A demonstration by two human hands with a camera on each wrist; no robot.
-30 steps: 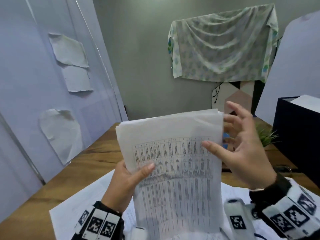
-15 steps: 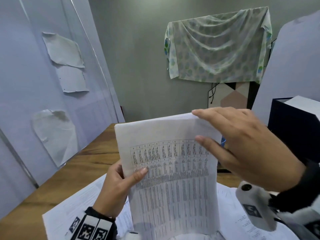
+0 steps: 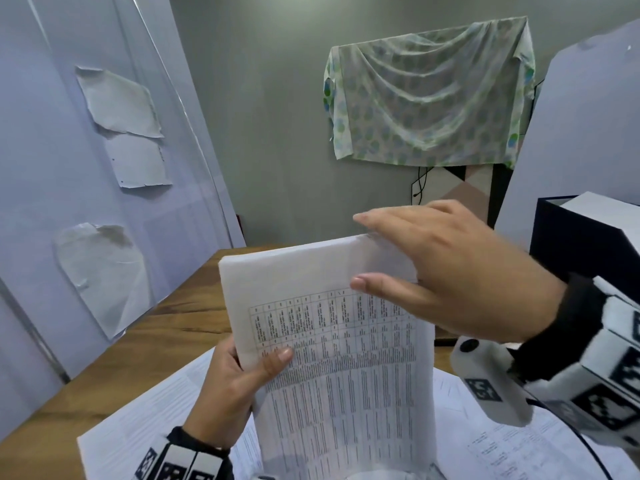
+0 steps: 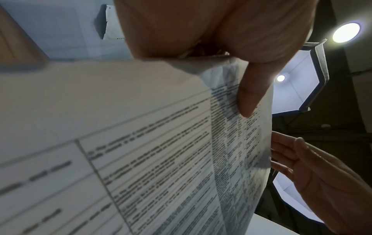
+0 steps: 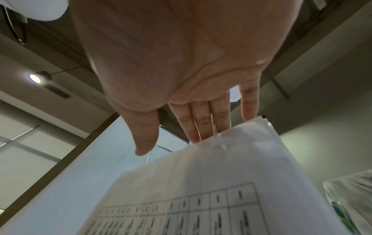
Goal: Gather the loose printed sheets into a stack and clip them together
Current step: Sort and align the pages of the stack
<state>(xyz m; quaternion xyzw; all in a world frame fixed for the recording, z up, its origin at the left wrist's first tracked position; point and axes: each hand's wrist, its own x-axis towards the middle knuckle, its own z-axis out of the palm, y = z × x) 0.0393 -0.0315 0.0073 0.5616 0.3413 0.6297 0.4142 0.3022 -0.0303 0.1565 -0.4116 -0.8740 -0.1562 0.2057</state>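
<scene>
Paper sheets lay spread flat on the worktop [image 3: 114, 368] nearest the person, under both wrists, with small print on the loose sheets [image 3: 502, 441] at the right. Above them stood the stack [image 3: 339, 358], held upright on its lower edge, its long axis running up and away from the worktop and its printed table facing the person. The left hand [image 3: 228, 386] gripped the stack's left edge about halfway up, thumb curled over the front and fingers [image 3: 231, 344] wrapped behind. Higher and farther off, the right hand [image 3: 460, 271] hovered at the top right corner, its fingers [image 5: 201, 120] straight and close together; they lay flat along the top edge, with the thumb apart from them over the front page. Whether those fingers pressed the paper or only brushed it could not be told. The top edge lay directly below the right palm, so squaring the sheets looked like a downward tap from that hand, which was the nearer one. No clip was visible. Beyond the wooden worktop, a patterned cloth [image 3: 429, 98] hung on the grey wall, and a dark box [image 3: 585, 237] stood at the right.
</scene>
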